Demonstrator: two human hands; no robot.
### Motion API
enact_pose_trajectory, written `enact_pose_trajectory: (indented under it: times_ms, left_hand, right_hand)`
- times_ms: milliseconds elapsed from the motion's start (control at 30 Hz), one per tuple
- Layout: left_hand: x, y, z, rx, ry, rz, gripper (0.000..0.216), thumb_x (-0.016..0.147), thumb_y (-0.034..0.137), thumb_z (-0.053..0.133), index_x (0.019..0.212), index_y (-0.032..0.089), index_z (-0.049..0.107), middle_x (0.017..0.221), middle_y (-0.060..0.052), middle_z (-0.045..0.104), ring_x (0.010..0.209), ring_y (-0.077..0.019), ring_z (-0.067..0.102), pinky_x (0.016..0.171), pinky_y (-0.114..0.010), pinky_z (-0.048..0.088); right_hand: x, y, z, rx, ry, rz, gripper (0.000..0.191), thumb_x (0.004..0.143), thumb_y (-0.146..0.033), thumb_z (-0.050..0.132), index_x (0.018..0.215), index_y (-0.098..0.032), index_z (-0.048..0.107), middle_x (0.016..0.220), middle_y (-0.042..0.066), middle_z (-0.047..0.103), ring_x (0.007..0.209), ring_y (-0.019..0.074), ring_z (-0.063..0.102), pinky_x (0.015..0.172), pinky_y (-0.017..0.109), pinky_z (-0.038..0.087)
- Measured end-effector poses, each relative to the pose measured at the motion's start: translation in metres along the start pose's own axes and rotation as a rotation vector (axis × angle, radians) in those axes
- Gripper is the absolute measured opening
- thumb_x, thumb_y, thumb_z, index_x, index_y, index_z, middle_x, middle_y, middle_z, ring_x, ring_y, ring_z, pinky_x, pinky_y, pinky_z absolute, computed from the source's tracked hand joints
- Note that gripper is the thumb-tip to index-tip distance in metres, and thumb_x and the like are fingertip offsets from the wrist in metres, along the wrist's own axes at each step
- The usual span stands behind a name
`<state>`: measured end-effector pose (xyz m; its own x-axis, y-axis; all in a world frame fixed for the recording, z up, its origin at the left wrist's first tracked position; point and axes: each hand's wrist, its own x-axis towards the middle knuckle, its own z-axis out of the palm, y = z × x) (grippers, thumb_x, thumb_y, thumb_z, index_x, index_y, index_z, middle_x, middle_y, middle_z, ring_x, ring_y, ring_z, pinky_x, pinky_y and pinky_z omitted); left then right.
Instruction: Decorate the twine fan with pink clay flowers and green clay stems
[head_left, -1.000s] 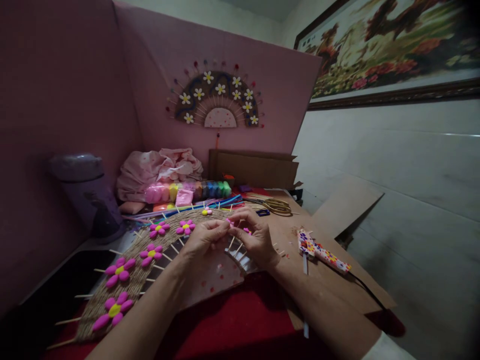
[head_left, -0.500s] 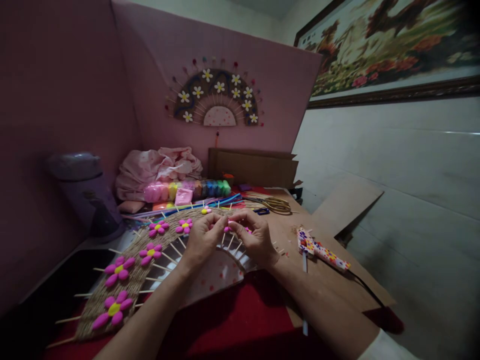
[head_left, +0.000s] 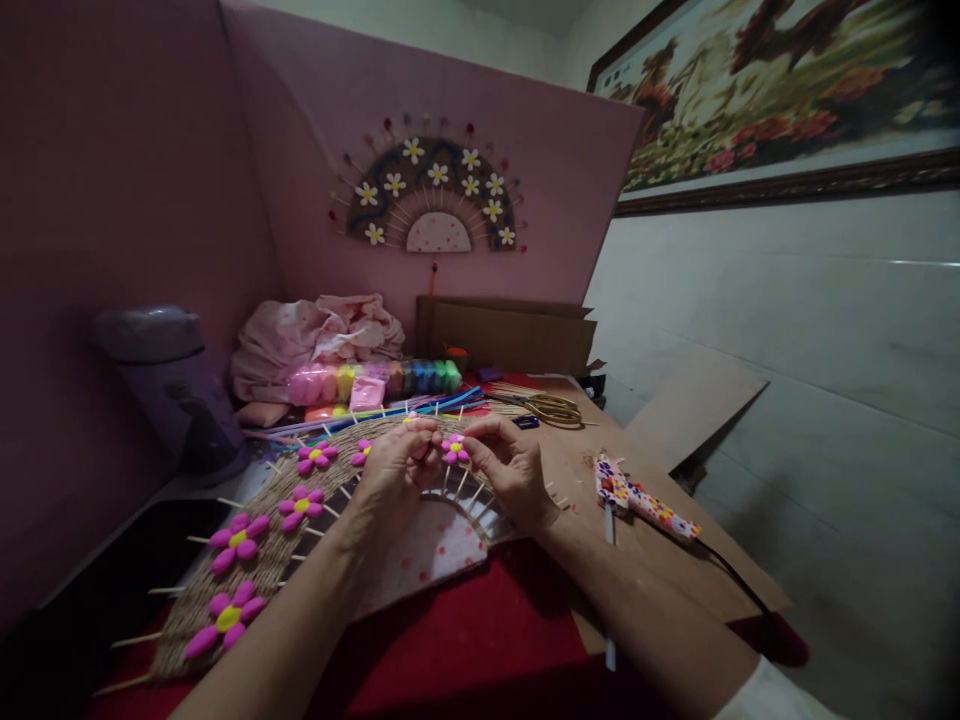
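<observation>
R hand (head_left: 511, 470) grip narrow, pinching pink flower (head_left: 454, 448) on far arc of fan (head_left: 259, 560). L hand (head_left: 394, 478) grip curled narrow on fan rim, just left of flower.

Risks:
- hard pinch may squash soft petals
- flower may seat crooked
- wrists may snag stick ends (head_left: 463, 485)

Room:
- glue gun (head_left: 646, 508) near, to right
- scissors (head_left: 553, 409) far right
- surface (head_left: 675, 575) edge close on right
- clutter far left
- near side open

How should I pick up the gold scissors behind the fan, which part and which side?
Probably the handle loops of the gold scissors, from the right: they lie flat, loops toward the open right side, blades pointing left. The right hand is nearest.
</observation>
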<state>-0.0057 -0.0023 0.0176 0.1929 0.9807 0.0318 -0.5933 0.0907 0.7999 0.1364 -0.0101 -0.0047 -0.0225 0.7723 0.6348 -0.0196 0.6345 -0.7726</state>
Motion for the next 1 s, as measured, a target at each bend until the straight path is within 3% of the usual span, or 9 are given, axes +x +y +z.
enact_pose_trajectory:
  times_ms: [233,400,533,833,1000]
  left_hand:
    - [-0.0003,0.0017,-0.0022,-0.184,-0.033,-0.108,0.007,0.073,0.014,0.059,0.067,0.011,0.057,0.058,0.003,0.045,0.053,-0.0065,0.044,0.051,-0.017,0.042]
    - [0.0019,-0.0016,-0.004,-0.067,-0.057,-0.057,0.003,0.074,0.011,0.061,0.073,0.01,0.058,0.067,-0.001,0.053,0.053,-0.0058,0.046,0.048,-0.016,0.04]
    - [0.003,-0.0035,-0.0075,-0.056,-0.104,-0.062,0.014,0.07,0.006,0.063,0.084,0.009,0.061,0.068,-0.001,0.054,0.052,-0.0053,0.046,0.046,-0.015,0.037]
    - [-0.0006,-0.0007,-0.0043,-0.082,-0.098,-0.057,0.02,0.075,0.027,0.066,0.082,0.009,0.064,0.055,0.005,0.043,0.045,-0.0033,0.036,0.042,-0.014,0.029]
    - [-0.0022,0.0011,-0.0042,-0.078,-0.096,-0.086,0.016,0.069,0.011,0.06,0.085,0.012,0.062,0.061,0.003,0.049,0.05,-0.005,0.041,0.048,-0.016,0.035]
  right_hand:
    - [-0.0001,0.0029,-0.0003,-0.031,0.01,0.0,0.006,0.081,-0.025,0.063,0.083,-0.019,0.061,0.077,0.0,0.06,0.063,0.011,0.056,0.058,0.024,0.047]
    - [-0.0002,0.0044,-0.0003,-0.046,0.023,-0.003,0.008,0.081,-0.027,0.064,0.083,-0.02,0.062,0.077,0.001,0.061,0.063,0.0114,0.057,0.058,0.025,0.048]
    - [0.0003,0.0046,0.0011,-0.011,0.03,0.001,0.007,0.08,-0.025,0.065,0.083,-0.02,0.062,0.077,0.0,0.061,0.063,0.011,0.057,0.059,0.025,0.049]
    - [0.0007,0.0035,0.0028,0.006,0.04,0.016,0.009,0.078,-0.027,0.066,0.082,-0.02,0.061,0.074,0.0,0.06,0.061,0.0111,0.057,0.057,0.025,0.05]
    - [0.0004,0.0047,0.0022,-0.036,0.044,0.014,0.01,0.079,-0.028,0.066,0.081,-0.02,0.062,0.077,0.001,0.061,0.063,0.012,0.057,0.058,0.026,0.05]
